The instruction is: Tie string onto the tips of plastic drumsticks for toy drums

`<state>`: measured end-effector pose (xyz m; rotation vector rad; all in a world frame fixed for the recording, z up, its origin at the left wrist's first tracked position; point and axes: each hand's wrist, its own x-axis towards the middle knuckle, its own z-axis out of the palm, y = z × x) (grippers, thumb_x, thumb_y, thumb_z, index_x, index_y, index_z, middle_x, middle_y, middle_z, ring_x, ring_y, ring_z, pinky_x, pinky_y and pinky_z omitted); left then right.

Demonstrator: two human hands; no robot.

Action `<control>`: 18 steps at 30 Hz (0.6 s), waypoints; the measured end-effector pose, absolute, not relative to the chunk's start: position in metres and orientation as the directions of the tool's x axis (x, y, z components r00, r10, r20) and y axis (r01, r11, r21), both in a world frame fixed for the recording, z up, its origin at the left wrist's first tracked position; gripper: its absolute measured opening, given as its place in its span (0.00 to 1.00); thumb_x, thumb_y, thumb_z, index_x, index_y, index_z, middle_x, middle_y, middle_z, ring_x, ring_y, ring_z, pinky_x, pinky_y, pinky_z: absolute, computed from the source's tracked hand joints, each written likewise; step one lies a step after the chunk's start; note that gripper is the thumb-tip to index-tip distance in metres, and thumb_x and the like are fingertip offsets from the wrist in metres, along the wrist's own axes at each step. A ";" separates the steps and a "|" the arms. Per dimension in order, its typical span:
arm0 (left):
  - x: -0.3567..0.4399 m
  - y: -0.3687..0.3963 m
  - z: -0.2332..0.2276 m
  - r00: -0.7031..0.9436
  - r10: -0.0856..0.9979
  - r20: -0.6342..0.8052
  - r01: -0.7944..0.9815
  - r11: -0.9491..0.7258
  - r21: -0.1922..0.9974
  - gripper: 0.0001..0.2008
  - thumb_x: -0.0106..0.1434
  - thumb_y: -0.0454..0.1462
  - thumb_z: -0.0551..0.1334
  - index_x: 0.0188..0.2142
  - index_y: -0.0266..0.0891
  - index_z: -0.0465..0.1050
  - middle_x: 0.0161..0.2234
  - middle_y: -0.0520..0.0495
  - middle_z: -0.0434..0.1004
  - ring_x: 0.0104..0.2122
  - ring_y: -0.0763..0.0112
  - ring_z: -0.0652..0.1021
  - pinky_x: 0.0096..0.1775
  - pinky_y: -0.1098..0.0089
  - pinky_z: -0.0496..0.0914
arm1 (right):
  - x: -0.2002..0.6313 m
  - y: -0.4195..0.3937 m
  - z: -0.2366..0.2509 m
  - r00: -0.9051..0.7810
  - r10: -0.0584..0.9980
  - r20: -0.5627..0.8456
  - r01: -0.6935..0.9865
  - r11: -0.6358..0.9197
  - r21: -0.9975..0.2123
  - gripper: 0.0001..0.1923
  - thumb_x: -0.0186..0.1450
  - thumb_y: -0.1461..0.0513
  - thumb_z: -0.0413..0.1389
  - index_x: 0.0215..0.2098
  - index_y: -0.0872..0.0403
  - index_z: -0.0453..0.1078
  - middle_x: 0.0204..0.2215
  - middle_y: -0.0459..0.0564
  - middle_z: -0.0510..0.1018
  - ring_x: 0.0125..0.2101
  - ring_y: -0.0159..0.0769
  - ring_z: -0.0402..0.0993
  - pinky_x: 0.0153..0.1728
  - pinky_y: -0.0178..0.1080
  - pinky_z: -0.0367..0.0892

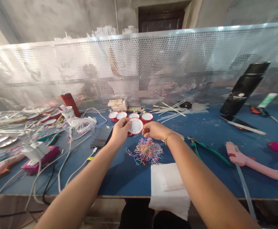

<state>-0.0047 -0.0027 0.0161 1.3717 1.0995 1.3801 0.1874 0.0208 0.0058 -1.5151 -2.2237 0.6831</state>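
Observation:
Between the thumb and fingers of my left hand [120,129] is a small round piece with a white face and a red rim [136,126], tilted toward me. My right hand [154,130] is closed in a pinch at the piece's right edge; what its fingertips hold, if anything, is too small to make out. Just beyond my hands stand several small red cups with white insides [146,117], some with tiny colourful decorations at the back. Below my hands lies a loose heap of small multicoloured string loops [149,151].
A folded white cloth [168,181] hangs over the front edge. Green-handled pliers [210,151], a pink glue gun [253,160] and a black bottle [243,90] are to the right. Leftward are a phone [102,136], cables, a magenta power strip [41,159] and a red bottle [70,104]. Perforated metal [139,70] borders the back.

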 end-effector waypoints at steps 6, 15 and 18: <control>-0.007 0.000 0.012 0.021 0.976 0.217 0.035 -0.218 0.975 0.12 0.55 0.43 0.69 0.34 0.39 0.75 0.23 0.52 0.73 0.21 0.73 0.72 0.23 0.74 0.66 | 0.181 0.021 0.001 -0.368 0.930 -0.007 0.766 0.299 -0.569 0.10 0.60 0.69 0.64 0.39 0.51 0.82 0.38 0.47 0.86 0.38 0.34 0.81 0.35 0.31 0.68; -0.012 0.005 0.006 0.052 0.969 0.240 0.035 -0.242 0.970 0.15 0.55 0.44 0.70 0.38 0.39 0.77 0.26 0.51 0.77 0.25 0.70 0.75 0.27 0.72 0.69 | 0.173 0.014 0.005 -0.381 0.919 -0.101 0.803 0.275 -0.530 0.12 0.60 0.69 0.63 0.40 0.51 0.83 0.37 0.46 0.85 0.34 0.31 0.80 0.32 0.29 0.67; -0.010 0.004 0.008 0.054 0.969 0.240 0.023 -0.241 0.970 0.14 0.55 0.44 0.70 0.37 0.38 0.77 0.25 0.51 0.77 0.24 0.71 0.74 0.26 0.73 0.67 | 0.173 0.016 0.002 -0.390 0.918 -0.068 0.796 0.299 -0.527 0.11 0.59 0.70 0.64 0.36 0.51 0.83 0.36 0.46 0.85 0.34 0.31 0.80 0.32 0.30 0.66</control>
